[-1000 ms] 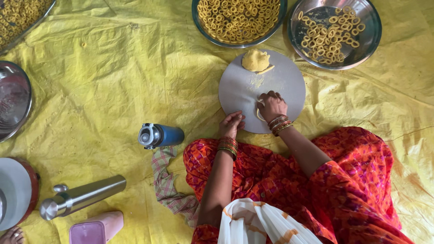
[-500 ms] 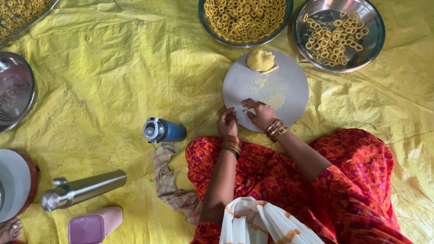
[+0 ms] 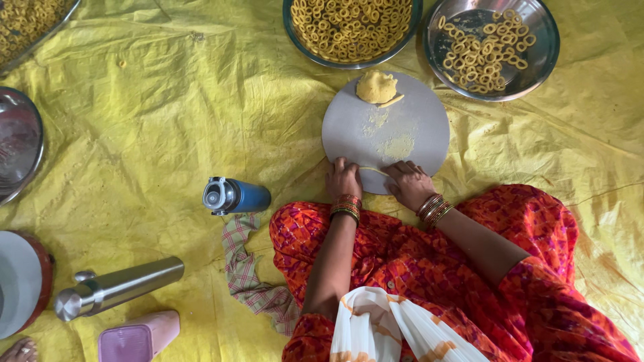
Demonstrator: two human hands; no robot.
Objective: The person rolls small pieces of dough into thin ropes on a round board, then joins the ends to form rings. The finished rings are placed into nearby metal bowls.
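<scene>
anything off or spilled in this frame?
Nothing is damaged. Minor oddities: the blue bottle lies on its side on the yellow sheet, and a steel cylinder lies flat too. Loose flour dusts the round board above both hands, left hand and right hand, which pinch a thin dough strand.

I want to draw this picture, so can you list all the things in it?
Round board: one, grey, middle, on the sheet.
Dough lump: one, yellow, board's far edge.
Dough strip: one, yellow, between the hands.
Bowls of dough rings: two, steel, top.
Bottle: one, blue, lying left of the knee.
Cloth: one, checked, beside the leg.
Steel cylinder: one, silver, lower left.
Box: one, pink, bottom left.
Sheet: one, yellow, underneath everything.
Left hand: on the strip.
Right hand: on the strip.
</scene>
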